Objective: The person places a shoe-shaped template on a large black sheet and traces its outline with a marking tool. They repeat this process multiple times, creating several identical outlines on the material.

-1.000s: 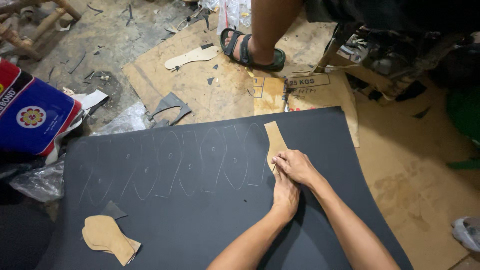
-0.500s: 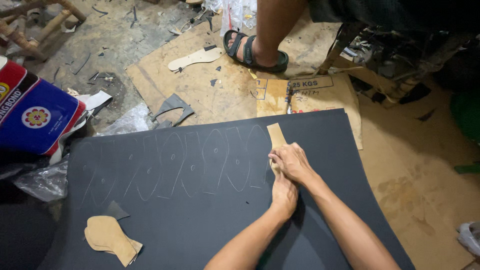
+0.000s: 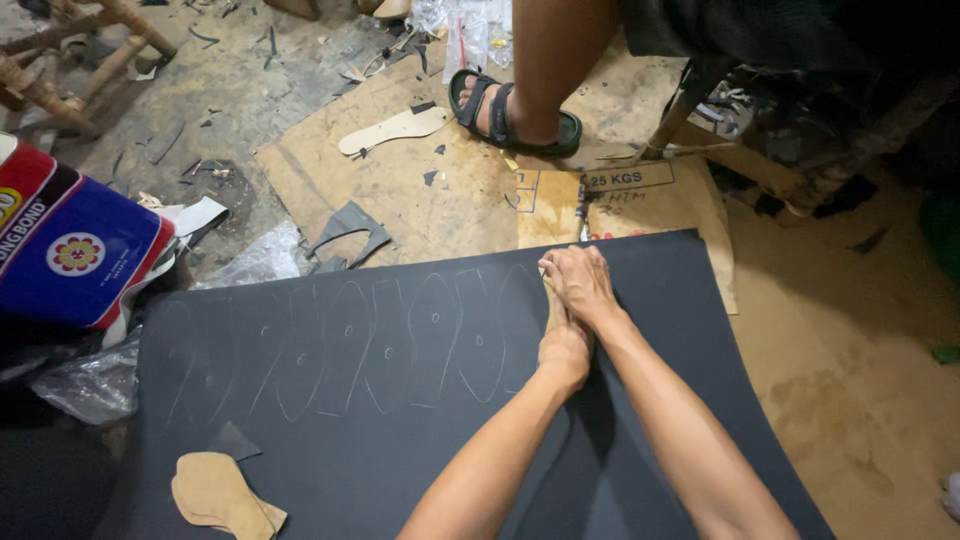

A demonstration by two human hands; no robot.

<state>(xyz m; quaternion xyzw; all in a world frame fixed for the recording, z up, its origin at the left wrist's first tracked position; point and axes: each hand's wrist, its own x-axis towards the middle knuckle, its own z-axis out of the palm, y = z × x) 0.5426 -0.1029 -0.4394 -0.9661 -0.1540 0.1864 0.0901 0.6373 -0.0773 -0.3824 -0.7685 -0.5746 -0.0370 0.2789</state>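
At far left a red and blue package point(image 3: 70, 250) lies beside the dark foam sheet point(image 3: 350, 450). A spare tan sole template point(image 3: 215, 495) rests on the sheet's near left corner. A row of pale sole outlines point(image 3: 400, 340) runs across the sheet toward the hands.

The left hand point(image 3: 565, 345) presses palm down on a tan sole pattern point(image 3: 549, 297), of which only a sliver shows. The right hand point(image 3: 580, 280) has its fingers gathered at the pattern's far tip, close to the sheet's edge. Whether it pinches a marker cannot be told. Beyond lie printed cardboard point(image 3: 640, 200) and another person's sandalled foot point(image 3: 515, 110).

This looks like tracing one more outline at the right end of the row. The next move seems to call for holding the pattern still while the line goes around the tip.

A second earlier the pattern's upper half was bare. Now the right hand has moved up over it.
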